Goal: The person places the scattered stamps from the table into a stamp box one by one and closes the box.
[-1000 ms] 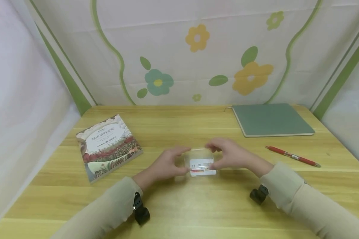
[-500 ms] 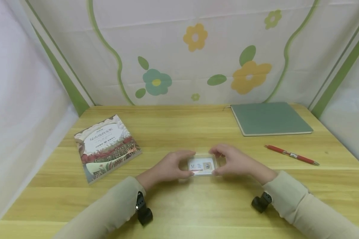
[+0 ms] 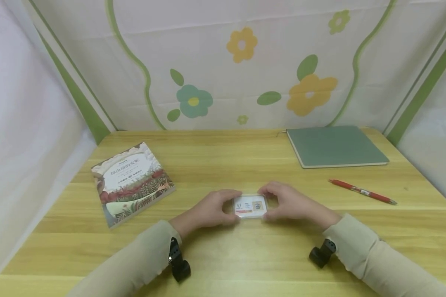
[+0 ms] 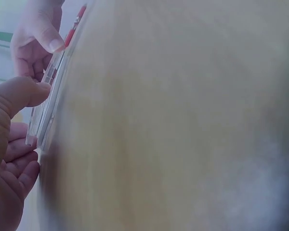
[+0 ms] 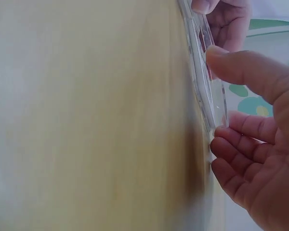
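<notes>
A small clear plastic case (image 4: 52, 107) lies on the wooden table with a white printed card (image 3: 250, 207) inside it. Over the case sits its clear lid (image 5: 223, 108), a separate layer right at the case's top. My left hand (image 3: 212, 209) pinches the left end of the lid, thumb on the near edge and fingers at the far edge. Mirroring it, my right hand (image 3: 288, 202) pinches the right end the same way. In both wrist views the remaining fingers are loosely bent beside the case.
An illustrated paperback book (image 3: 134, 181) lies at the left. Toward the back right is a green notebook (image 3: 336, 146), with a red pen (image 3: 362, 192) in front of it. A flower-patterned curtain (image 3: 223, 82) hangs behind the table (image 3: 223, 264).
Both hands have come down slightly toward me with the lid. It was raised and tilted over the card; now it lies level over the case. The book, notebook and pen stay put.
</notes>
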The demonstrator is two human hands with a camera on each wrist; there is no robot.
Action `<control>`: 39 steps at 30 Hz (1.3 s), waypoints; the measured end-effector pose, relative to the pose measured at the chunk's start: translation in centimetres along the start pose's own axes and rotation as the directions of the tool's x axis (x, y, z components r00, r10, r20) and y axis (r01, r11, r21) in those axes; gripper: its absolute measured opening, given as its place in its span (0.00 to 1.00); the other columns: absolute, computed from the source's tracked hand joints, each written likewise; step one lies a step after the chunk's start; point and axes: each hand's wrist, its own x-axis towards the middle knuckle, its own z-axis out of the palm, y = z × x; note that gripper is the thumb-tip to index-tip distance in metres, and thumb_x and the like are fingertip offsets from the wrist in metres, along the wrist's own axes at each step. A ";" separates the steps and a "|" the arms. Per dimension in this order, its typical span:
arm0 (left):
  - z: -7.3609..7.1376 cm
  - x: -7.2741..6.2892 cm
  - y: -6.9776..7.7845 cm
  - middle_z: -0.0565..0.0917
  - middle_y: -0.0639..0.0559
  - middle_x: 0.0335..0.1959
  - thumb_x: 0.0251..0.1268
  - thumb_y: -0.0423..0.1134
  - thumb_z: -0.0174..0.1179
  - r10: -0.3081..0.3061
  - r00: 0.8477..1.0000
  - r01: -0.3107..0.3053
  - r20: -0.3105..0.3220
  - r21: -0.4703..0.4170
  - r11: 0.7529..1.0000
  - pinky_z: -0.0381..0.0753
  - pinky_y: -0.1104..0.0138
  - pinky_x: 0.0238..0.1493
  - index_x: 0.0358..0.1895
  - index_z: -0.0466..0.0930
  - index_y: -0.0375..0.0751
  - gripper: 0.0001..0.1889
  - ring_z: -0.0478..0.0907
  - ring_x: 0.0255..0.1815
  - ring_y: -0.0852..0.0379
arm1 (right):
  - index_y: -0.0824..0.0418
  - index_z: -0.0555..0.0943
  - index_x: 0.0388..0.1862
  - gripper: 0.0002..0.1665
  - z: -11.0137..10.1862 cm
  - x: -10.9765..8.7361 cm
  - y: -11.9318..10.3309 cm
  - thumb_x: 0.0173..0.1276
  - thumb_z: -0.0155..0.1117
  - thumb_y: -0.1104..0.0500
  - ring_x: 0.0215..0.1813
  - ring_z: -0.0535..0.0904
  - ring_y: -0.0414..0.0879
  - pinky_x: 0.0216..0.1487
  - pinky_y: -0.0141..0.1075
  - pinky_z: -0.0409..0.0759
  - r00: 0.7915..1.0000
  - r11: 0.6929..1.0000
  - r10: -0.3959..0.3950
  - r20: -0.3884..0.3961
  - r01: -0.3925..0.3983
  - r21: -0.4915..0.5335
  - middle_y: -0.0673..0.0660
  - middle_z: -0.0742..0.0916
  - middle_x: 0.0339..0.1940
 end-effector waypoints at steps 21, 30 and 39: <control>0.4 0.1 -0.3 0.71 0.48 0.63 0.50 0.45 0.67 -0.003 1.000 0.003 0.001 0.032 0.999 0.62 0.59 0.67 0.63 0.69 0.40 0.35 0.65 0.65 0.52 | 0.60 0.77 0.50 0.34 0.2 0.1 0.0 0.44 0.76 0.49 0.48 0.73 0.44 0.54 0.44 0.72 1.000 1.000 0.001 0.006 -0.001 -0.007 0.50 0.80 0.45; 0.6 0.1 -0.6 0.72 0.47 0.63 0.50 0.44 0.67 0.005 1.000 -0.005 -0.005 0.027 1.000 0.63 0.58 0.66 0.62 0.69 0.40 0.34 0.66 0.65 0.51 | 0.59 0.77 0.50 0.33 0.3 0.1 0.1 0.45 0.76 0.48 0.47 0.73 0.44 0.52 0.43 0.72 1.000 1.000 0.007 0.016 -0.007 -0.008 0.50 0.79 0.45; 0.5 0.3 -0.2 0.69 0.47 0.65 0.51 0.43 0.67 -0.044 0.998 0.044 0.037 -0.011 0.999 0.60 0.56 0.68 0.63 0.69 0.41 0.33 0.63 0.67 0.50 | 0.59 0.77 0.49 0.32 0.4 0.0 -0.1 0.45 0.76 0.51 0.47 0.72 0.45 0.52 0.43 0.72 0.999 1.000 0.030 0.017 -0.030 0.005 0.50 0.78 0.45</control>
